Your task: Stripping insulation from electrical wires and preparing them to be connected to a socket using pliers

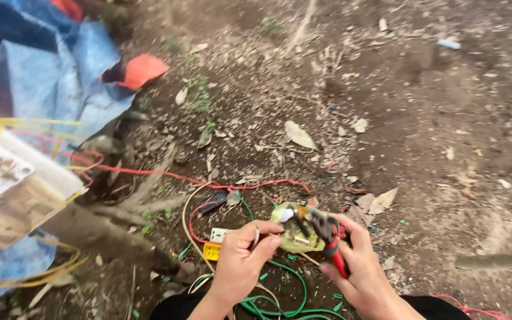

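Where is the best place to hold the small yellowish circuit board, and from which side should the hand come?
Take the circuit board by its bare left edge, coming from the left, as the left hand does now. The pliers in the right hand cover its right side, and parts stand on its top face, so the thin edge suits a pinch.

A blue tarp (pixel 42 77) lies at the left over bare soil, an orange scrap (pixel 142 69) at its edge. Dry leaves (pixel 298 135) litter the ground (pixel 434 148). A blurred pale box (pixel 7 189) with yellow cords fills the near left
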